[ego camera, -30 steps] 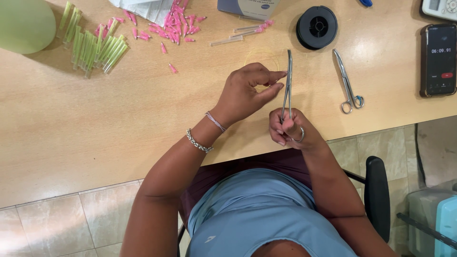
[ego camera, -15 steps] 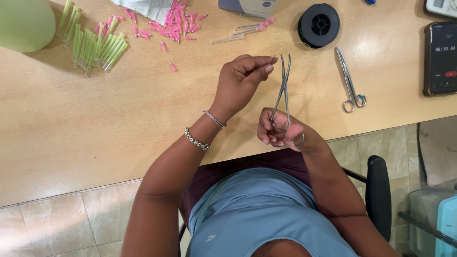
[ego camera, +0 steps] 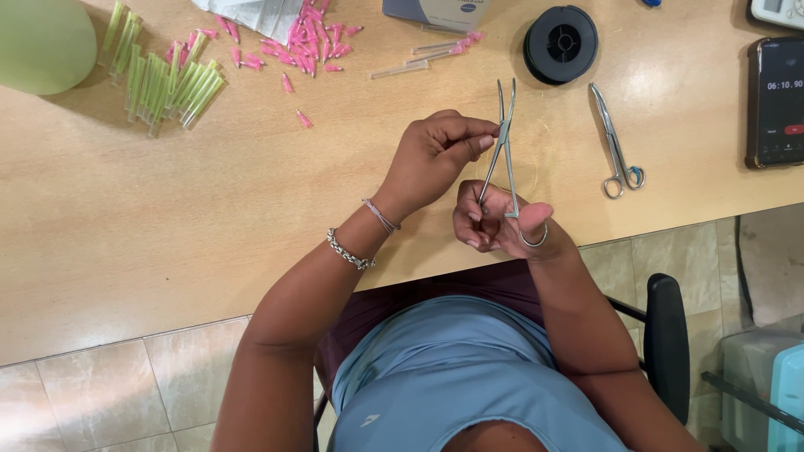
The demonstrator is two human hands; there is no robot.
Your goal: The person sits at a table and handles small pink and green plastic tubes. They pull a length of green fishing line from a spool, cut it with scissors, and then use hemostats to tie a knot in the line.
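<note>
My right hand (ego camera: 502,224) grips the ring handles of a pair of steel forceps (ego camera: 506,138), jaws pointing away from me over the wooden table (ego camera: 167,209). My left hand (ego camera: 435,155) has its fingertips pinched against the forceps' shaft, just below the slightly parted jaws. A thin, pale thread loops faintly to the right of the forceps. A bracelet and a thin band sit on my left wrist.
A second pair of forceps (ego camera: 615,142) lies to the right. A black wire spool (ego camera: 561,43), a phone (ego camera: 775,100), scattered pink caps (ego camera: 306,38), green tubes (ego camera: 163,79), a green lid (ego camera: 42,42) and clear tubes (ego camera: 427,57) lie further back.
Both hands and the forceps have lifted slightly and shifted; my left fingers have closed onto the forceps' shaft nearer the jaws.
</note>
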